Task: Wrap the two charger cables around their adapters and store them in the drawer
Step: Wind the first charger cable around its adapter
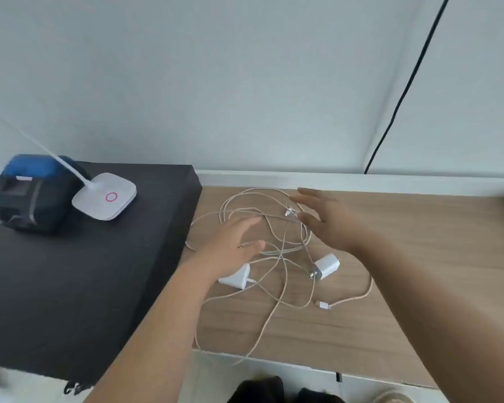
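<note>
Two adapters lie in tangled cables on the desk. Left hand and right hand are above the tangle, fingers spread, holding nothing.

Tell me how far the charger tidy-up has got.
Nothing is done yet: both cables lie loose and tangled on the wooden desk, neither adapter wrapped. In hand: left hand and right hand reach open over the tangle, holding nothing. Left: untangle, wrap both, store them; no drawer shows.
</note>
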